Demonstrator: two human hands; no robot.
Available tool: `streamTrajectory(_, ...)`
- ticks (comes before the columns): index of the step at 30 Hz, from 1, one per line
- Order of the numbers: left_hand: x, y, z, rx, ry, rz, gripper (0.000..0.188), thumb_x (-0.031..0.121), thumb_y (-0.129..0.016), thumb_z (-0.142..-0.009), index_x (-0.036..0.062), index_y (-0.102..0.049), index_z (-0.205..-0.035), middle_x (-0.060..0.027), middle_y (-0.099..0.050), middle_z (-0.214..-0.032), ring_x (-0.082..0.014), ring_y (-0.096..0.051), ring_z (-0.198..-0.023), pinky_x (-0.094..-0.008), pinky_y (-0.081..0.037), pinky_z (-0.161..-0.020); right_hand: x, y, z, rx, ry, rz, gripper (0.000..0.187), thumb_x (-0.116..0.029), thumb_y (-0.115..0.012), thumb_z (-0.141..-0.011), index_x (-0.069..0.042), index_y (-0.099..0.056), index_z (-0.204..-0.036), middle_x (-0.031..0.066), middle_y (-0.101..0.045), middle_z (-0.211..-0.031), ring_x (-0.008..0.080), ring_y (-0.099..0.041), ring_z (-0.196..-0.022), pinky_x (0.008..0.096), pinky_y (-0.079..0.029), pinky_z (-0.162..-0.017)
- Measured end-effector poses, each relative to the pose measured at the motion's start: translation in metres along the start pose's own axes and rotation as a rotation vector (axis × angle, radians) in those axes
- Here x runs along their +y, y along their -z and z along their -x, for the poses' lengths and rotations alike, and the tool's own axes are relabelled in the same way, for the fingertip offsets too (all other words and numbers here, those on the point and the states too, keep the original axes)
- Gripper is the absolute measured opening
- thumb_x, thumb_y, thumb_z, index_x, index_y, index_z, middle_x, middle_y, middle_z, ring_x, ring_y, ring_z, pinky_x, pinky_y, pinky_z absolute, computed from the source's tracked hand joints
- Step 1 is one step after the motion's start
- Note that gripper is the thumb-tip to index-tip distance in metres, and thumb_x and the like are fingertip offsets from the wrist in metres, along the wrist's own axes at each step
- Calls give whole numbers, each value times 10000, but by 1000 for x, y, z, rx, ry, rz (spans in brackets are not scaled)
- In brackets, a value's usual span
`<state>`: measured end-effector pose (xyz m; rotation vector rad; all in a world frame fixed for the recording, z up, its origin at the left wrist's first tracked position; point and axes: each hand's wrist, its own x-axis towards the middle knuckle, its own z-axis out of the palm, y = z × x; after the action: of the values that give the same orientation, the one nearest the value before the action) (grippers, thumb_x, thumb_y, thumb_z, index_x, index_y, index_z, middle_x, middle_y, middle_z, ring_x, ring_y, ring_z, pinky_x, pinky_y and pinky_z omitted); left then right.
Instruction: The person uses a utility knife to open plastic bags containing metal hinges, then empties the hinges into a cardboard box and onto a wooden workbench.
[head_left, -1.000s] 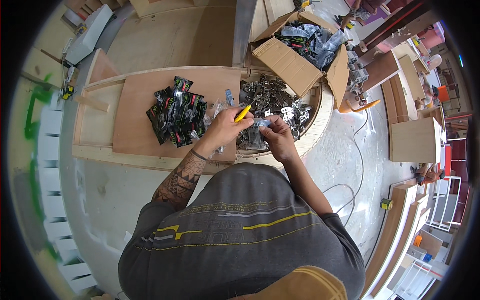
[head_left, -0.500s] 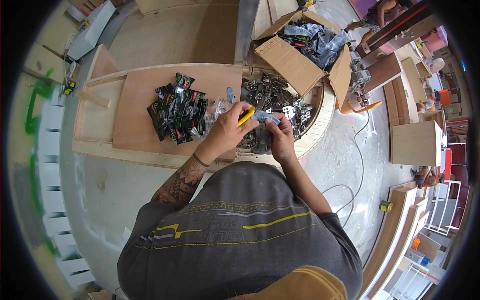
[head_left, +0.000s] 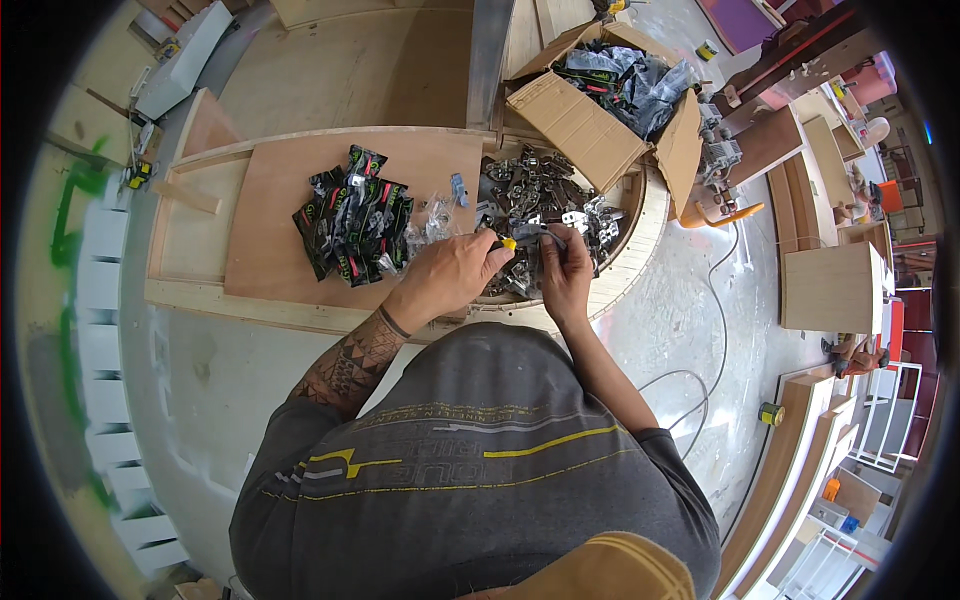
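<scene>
My left hand [head_left: 452, 270] is closed around a yellow cutter [head_left: 509, 244]; its blade cannot be made out. The cutter's end meets a small grey plastic packet [head_left: 538, 231]. Thumb and fingers of my right hand [head_left: 567, 274] pinch that packet from the other side. Both hands are over a heap of dark and silvery metal hinges [head_left: 535, 185] in the rounded end of a wooden frame. To the left, a pile of black packets [head_left: 355, 220] lies on a brown board [head_left: 262, 215], beside crumpled clear wrappers [head_left: 432, 222].
An open cardboard box [head_left: 580, 125] full of similar packets stands at the frame's far right. A small blue-grey scrap [head_left: 459, 190] lies on the board. A cable [head_left: 722, 330] trails over the floor at right. Long wooden pieces [head_left: 790, 450] lie at far right.
My left hand has turned, lowering the cutter and showing less of its yellow handle. The packet has shifted and bent between my hands. A person at the far upper right has left view.
</scene>
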<state>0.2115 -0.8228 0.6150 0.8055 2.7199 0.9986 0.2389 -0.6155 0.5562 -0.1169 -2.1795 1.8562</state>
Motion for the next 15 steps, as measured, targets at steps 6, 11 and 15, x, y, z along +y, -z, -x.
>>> streamTrajectory(6, 6, -5, -8, -14, 6, -34, 363, 360, -498, -1101, 17, -580, -1015, -240, -683, -869, -477, -671, -845, -542, -524, -705, -11, 12, -5, 119, 441, 372, 211, 117, -667, -900, -20, -674, -1061, 108, -617, -825, 242, -632, -751, 363, -499, -677)
streamTrajectory(11, -88, -2, -9, 83, 241, -116, 431, 424, -495, -1093, 9, -609, -1083, -242, -709, -865, -462, -702, -811, -542, -550, -700, -52, 26, -11, 346, 529, 179, 176, 106, -628, -961, 1, -639, -1102, 105, -615, -874, 172, -608, -781, 283, -496, -709)
streamTrajectory(15, -44, 34, -25, 206, 129, 157, 446, 405, -500, -1105, -13, -636, -1181, -233, -723, -986, -423, -711, -948, -465, -543, -779, -44, 32, -29, 363, 385, 83, 54, 13, -589, -1053, -10, -617, -1092, 22, -599, -887, 75, -526, -776, 223, -441, -687)
